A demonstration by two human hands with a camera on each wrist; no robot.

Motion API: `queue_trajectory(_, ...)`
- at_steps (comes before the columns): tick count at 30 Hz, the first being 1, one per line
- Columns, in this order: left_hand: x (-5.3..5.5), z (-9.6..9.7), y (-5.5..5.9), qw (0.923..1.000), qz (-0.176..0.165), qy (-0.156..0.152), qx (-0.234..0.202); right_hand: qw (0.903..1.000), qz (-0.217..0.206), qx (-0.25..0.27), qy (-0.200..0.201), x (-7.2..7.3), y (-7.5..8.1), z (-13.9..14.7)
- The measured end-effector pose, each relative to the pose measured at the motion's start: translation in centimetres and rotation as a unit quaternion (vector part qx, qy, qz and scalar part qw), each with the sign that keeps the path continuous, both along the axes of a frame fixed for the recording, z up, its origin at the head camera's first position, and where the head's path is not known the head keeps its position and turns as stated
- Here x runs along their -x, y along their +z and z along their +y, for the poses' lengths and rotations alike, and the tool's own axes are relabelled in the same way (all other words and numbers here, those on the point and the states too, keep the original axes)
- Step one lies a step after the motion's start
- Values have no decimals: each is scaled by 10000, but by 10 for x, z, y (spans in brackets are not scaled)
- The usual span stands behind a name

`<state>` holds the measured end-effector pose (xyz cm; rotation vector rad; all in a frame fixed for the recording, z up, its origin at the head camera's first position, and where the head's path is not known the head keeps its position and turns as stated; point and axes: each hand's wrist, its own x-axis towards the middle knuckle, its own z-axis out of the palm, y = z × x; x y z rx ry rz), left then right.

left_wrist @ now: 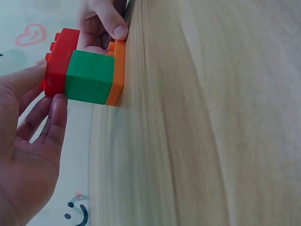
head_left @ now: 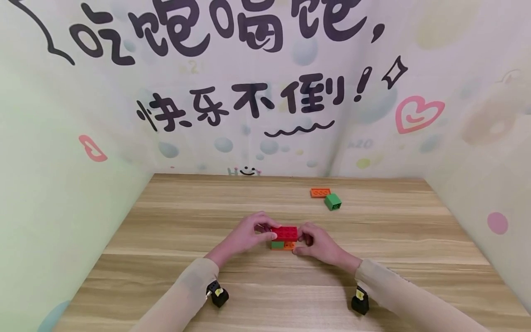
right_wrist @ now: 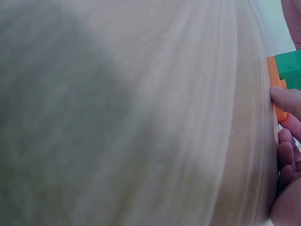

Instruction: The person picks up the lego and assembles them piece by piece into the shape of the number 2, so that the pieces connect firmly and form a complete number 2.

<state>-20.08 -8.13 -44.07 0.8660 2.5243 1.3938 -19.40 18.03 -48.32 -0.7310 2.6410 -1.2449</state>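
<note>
Fingers of the left hand (head_left: pixel 248 233) are being curled against one end of a red studded toy brick (head_left: pixel 284 233), which is being pinched there. Beneath those fingers, the red brick is being supported by a green brick (left_wrist: pixel 89 76), itself being carried on an orange plate (left_wrist: pixel 119 73). By fingers of the right hand (head_left: pixel 318 245), the plate's studded end is being pinched, low at the tabletop (head_left: pixel 286 299). Beyond both hands' fingers, another orange plate (head_left: pixel 320 192) and another green brick (head_left: pixel 333 202) are being borne side by side.

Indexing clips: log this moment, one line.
left hand: pinches rectangular red plastic brick; right hand: holds flat orange plastic brick; between bricks: boxy green plastic block
</note>
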Motion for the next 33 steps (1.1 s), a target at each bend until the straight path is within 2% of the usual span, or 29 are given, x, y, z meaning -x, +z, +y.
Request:
queue_trajectory(7, 2, -1, 1, 9999, -38, -79, 62, 9999, -106, 51, -72, 1, 1, -1)
queue_trajectory(14, -2, -1, 3, 10000, 68, -33, 34, 9999, -109, -29, -36, 1, 3, -1)
queue_trajectory(26, -3, 2, -1, 9995, 304, -28, 86, 9998, -199, -69, 17, -1, 6, 1)
queue_trajectory(33, -4, 1, -2, 9995, 321, -21, 51, 9996, -155, -220, 22, 0, 6, -1)
